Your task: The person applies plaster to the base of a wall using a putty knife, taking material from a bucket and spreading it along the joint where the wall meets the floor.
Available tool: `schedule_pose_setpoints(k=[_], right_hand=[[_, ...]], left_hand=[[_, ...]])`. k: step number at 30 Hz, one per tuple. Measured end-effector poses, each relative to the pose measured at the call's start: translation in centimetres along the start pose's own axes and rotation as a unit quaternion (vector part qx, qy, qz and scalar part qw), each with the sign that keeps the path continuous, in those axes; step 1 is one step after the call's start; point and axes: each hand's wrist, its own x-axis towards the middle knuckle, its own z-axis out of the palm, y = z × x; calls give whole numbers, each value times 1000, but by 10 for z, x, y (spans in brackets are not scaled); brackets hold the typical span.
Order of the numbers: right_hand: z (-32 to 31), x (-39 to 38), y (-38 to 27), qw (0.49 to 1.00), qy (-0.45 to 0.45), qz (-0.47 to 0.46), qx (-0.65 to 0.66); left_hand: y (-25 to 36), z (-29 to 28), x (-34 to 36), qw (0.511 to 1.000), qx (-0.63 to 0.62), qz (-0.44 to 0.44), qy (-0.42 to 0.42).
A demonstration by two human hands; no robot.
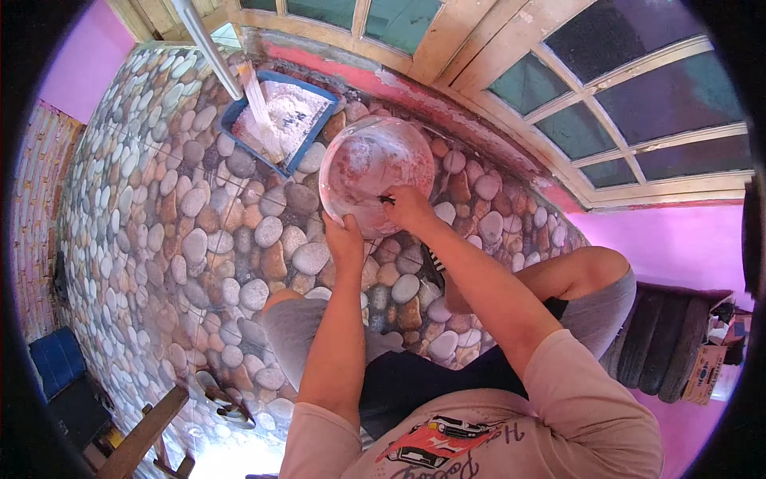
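Note:
A round, pale, translucent basin stands on the floor in front of me, smeared inside with a whitish paste. My left hand grips its near rim, fingers closed over the edge. Inside the near right part of the basin is my right hand, closed around a small tool with a dark end. The rest of that tool is hidden by the hand and paste, so its kind does not show.
Beyond the basin to the left lies a blue tray of white powder, with a powdery flat stick in it and a metal pole beside it. A paned wooden door borders the pebble-patterned floor. Stacked tyres stand at right, a wooden stool lower left.

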Motion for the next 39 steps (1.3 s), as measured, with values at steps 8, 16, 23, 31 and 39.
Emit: schedule_pose_setpoints(k=[8,16,23,31,39], right_hand=[[-27,4,-22,998,57,37,3],[9,0,-11,956,235,-75,-157],[-6,4,-34,972,183,-51,-137],[11,-16,-38,981,43,-82,-172],[7,-20,-49,934,74,-212,-278]], left_hand=[[6,-10,3,999,26,-2,-27],[11,-2,0,999,24,-7,-27],[-3,-9,4,999,33,16,-31],[-2,-8,5,999,26,8,-20],[2,-9,3,998,38,-19,-36]])
